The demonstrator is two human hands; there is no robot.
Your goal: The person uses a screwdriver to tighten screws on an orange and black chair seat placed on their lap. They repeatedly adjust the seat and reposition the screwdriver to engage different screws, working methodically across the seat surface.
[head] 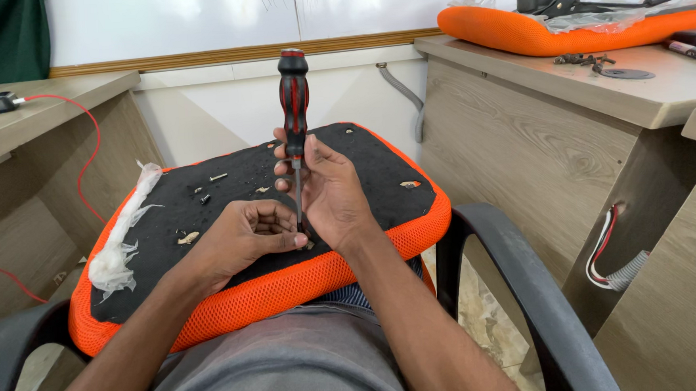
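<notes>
seat cushion (378,162) sits on the lap | screwdriver (294,103) stands upright on its near edge, between left hand (243,237) and right hand (328,188) | loose screws (209,187) lie further left on it | second cushion (514,32) on desk (596,87) back right

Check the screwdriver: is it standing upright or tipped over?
Upright. The screwdriver stands handle up, tip down on the seat cushion, right hand around its shaft, left hand at the tip.

Screwdriver (293,95) handle red and black. Seat cushion (234,297) orange mesh edge, black underside. Second cushion (514,32) orange. Cable (83,146) red. Desk (535,138) grey-brown woodgrain.
</notes>
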